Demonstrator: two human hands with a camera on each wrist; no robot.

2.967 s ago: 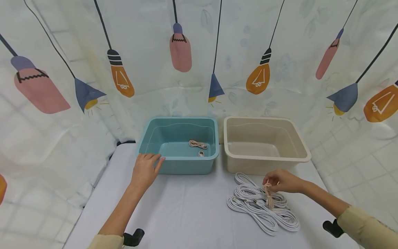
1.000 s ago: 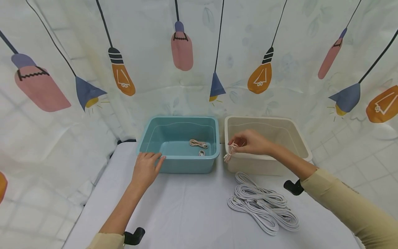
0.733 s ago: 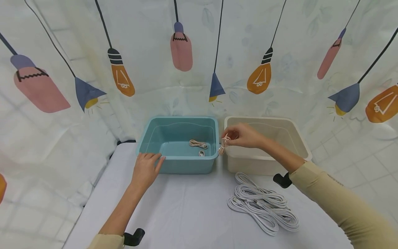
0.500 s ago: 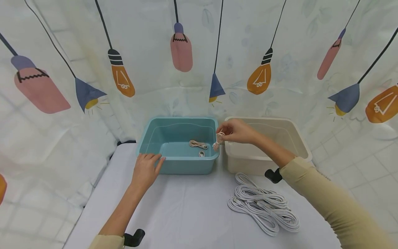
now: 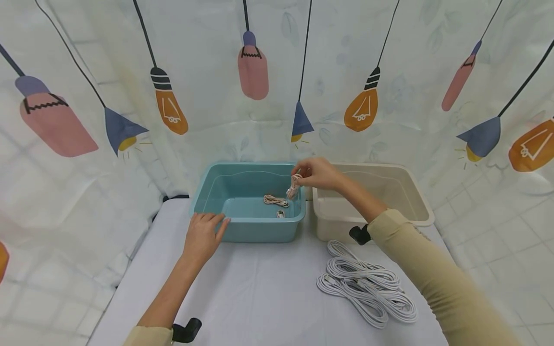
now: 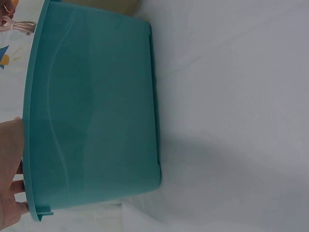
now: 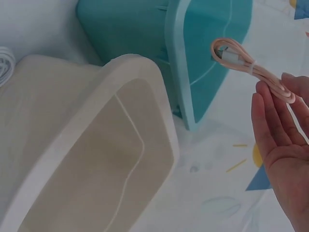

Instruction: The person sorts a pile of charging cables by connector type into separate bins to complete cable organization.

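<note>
Between thumb and fingertips my right hand (image 5: 318, 174) pinches a coiled pale pink charging cable (image 5: 293, 186), hanging over the right side of the teal bin (image 5: 248, 231). Up close in the right wrist view, the cable (image 7: 265, 79) shows a white plug inside its loop and a tie around the bundle. Two more small coils lie in the teal bin: a beige cable (image 5: 275, 200) and a smaller whitish cable (image 5: 280, 213). My left hand (image 5: 202, 238) rests on the teal bin's front left rim, its fingers over the edge.
A beige bin (image 5: 346, 226) stands right beside the teal one. In front of it, several large white cable coils (image 5: 368, 283) lie piled on the white tablecloth (image 5: 259, 298). A curtain (image 5: 207, 86) printed with lamps hangs close behind both bins.
My right hand has lifted the pink cable from the white coils and carried it left, past the beige bin, to over the teal bin. My left hand has stayed on the rim.
</note>
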